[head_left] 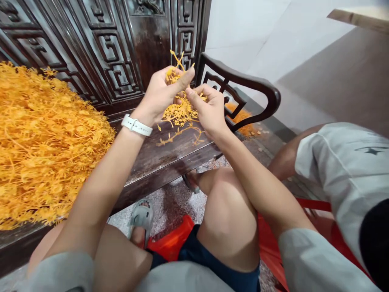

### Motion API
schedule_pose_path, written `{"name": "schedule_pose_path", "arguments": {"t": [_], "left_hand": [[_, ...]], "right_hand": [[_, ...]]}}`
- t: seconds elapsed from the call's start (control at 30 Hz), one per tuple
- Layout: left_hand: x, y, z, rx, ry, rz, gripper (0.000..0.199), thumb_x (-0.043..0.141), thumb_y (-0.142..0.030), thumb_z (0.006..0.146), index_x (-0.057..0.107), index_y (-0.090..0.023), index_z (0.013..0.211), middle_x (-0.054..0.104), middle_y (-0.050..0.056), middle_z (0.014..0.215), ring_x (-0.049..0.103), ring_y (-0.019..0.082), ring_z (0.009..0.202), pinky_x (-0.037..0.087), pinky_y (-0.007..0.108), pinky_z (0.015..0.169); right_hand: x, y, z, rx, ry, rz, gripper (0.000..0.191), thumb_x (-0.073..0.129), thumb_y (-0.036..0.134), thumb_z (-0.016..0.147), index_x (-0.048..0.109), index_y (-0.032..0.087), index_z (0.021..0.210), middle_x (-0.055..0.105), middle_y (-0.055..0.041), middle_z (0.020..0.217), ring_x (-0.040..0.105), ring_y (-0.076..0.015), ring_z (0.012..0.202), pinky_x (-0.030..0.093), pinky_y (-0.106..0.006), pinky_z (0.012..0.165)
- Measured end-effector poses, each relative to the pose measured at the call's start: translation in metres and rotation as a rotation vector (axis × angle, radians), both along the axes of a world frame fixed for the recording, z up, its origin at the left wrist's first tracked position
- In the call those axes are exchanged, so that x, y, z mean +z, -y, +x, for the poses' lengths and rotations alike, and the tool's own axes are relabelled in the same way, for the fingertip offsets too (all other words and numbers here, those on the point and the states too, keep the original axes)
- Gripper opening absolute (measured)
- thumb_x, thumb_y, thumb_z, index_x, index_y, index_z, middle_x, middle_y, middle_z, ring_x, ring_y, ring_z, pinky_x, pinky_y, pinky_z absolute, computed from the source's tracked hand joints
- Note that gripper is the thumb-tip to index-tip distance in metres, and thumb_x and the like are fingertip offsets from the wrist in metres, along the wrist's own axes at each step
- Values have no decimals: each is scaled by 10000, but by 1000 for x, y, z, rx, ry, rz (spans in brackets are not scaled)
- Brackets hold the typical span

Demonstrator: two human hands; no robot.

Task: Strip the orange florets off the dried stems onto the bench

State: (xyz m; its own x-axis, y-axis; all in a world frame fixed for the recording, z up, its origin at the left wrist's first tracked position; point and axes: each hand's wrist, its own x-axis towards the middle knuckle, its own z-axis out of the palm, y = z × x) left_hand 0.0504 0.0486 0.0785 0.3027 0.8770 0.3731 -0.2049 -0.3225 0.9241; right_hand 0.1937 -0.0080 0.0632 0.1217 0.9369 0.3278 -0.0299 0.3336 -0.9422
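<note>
There it is, the orange sprig (175, 74), up over the seat of the dark wooden bench (164, 162) and right in your hands. Your left hand (159, 93) has its fingers curled and clamped on it, thumb across the front, thin stems poking up above. And your right hand (211, 109), just beside, thumb and forefinger together, pinching at its lower side! Right below, a frilly orange clump (180, 114); whether it hangs or rests, you can't tell from here. Loose stem pieces (170, 140) lie on the seat in front. Over to your left, a big orange heap (51, 146) sits against the carved backrest (118, 52). On your right, the curved armrest (258, 87), with orange scraps (243, 121) on the floor beyond. A white watch band (136, 125) circles your left wrist, and close by on the right sits another person (349, 154) in pale shorts.
</note>
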Motion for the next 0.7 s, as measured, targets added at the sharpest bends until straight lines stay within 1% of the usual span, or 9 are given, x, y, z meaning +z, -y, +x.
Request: {"name": "schedule_pose_path", "arguments": {"t": [0.07,0.13,0.2,0.3,0.37,0.43,0.5,0.6,0.7], "left_hand": [[-12,-5,13,40,50,-26,594,607,-772,1002,518,-215,816,569,-5,752,595,105,669,425,237,582],[-23,-13,18,91,49,1,620,442,-803,1043,467,-224,824,495,-18,724,566,92,690,396,234,600],[-32,-22,16,137,33,43,612,393,-805,1054,445,-234,839,428,-29,705,544,88,701,374,237,606],[-42,-30,12,185,61,83,661,475,-885,973,455,-243,816,397,-25,689,566,124,703,363,265,578],[-46,-30,15,210,93,103,697,524,-921,918,472,-240,783,415,-15,694,591,148,716,378,273,577],[-50,-29,21,235,105,128,706,529,-919,914,484,-232,761,438,-4,715,616,163,763,418,268,611],[-52,-27,26,259,98,151,705,517,-909,925,486,-227,749,444,5,733,631,177,813,454,271,654],[-53,-25,31,255,49,180,690,557,-881,926,464,-228,721,430,7,731,627,193,841,471,280,681],[-50,-21,30,251,10,201,660,648,-818,927,444,-231,706,431,5,729,612,194,846,480,277,687]], "right_hand": [[-1,2,3,41,-11,-47,379,884,333,879,560,217,720,572,19,755,520,-131,768,430,-252,639],[-4,5,6,96,16,-78,364,888,282,863,566,214,708,573,27,727,496,-121,735,418,-247,628],[-7,6,8,149,69,-86,339,870,257,868,581,209,695,568,29,701,472,-114,708,410,-241,620],[-9,7,9,212,76,-108,296,869,252,862,608,210,727,575,29,702,482,-112,697,424,-234,609],[-10,7,6,223,-8,-142,274,892,262,848,625,220,804,605,28,750,523,-114,712,451,-231,609],[-10,6,2,214,-116,-175,299,913,279,846,618,231,866,628,25,803,559,-112,730,481,-227,618],[-10,6,-3,200,-192,-188,329,920,302,858,598,237,878,623,29,817,557,-101,722,489,-216,620],[-10,5,-6,180,-238,-169,352,909,342,886,573,241,864,586,43,785,510,-89,683,474,-196,595],[-7,7,-8,167,-260,-152,336,880,348,919,563,245,878,575,45,791,522,-94,691,495,-200,603]]}}
